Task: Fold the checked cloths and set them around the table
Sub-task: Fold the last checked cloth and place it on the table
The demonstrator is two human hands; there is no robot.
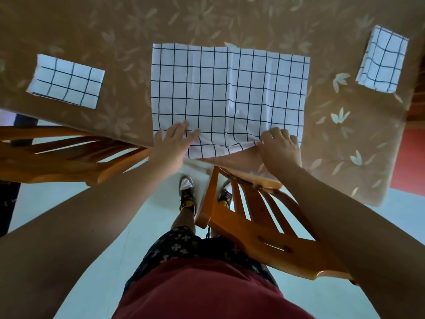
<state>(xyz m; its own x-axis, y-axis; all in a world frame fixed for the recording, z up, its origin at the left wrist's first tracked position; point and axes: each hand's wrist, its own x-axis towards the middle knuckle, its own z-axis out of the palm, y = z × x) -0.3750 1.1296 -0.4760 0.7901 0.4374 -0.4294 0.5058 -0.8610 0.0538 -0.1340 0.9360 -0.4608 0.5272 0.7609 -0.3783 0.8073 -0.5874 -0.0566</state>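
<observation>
A large white cloth with a dark check [227,93] lies spread flat on the brown flowered table [207,21], its near edge hanging over the table's front. My left hand [174,141] rests on the cloth's near left corner with fingers straight. My right hand [280,146] pinches the near edge toward the right corner, fingers curled, lifting a small ridge of fabric. A folded checked cloth [66,81] sits at the table's left. Another folded one [381,61] lies at the far right.
Two orange wooden chairs stand against the table's front: one [69,153] at the left, one [257,222] right beside my legs. A person's dark trouser leg [9,196] shows at the left edge. The floor is pale.
</observation>
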